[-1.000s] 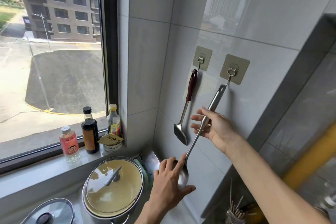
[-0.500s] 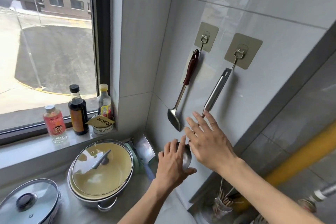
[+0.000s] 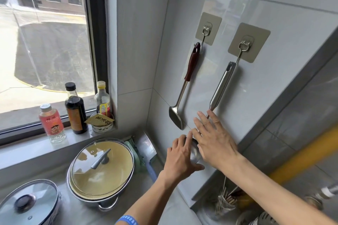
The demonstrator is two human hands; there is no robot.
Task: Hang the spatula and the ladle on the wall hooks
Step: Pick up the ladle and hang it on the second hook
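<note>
The spatula [image 3: 190, 67], with a dark red handle and a steel blade, hangs from the left wall hook [image 3: 207, 28]. The all-steel ladle [image 3: 222, 86] hangs by its handle from the right wall hook [image 3: 246, 43]. My left hand [image 3: 180, 157] cups the ladle's bowl [image 3: 194, 151] from the left, fingers over it and thumb beneath. My right hand [image 3: 214, 139] lies flat with spread fingers over the lower shaft, hiding it, and grips nothing.
A large pot with a glass lid [image 3: 102, 168] and a smaller lidded pot [image 3: 27, 204] stand on the counter below. Bottles [image 3: 75, 107] line the window sill. A cleaver [image 3: 146, 146] leans in the corner. A holder of chopsticks [image 3: 225, 204] sits at the lower right.
My right hand let go of the ladle's shaft and spread flat lower down. The ladle now hangs straight from the right hook. My left hand stays on the bowl.
</note>
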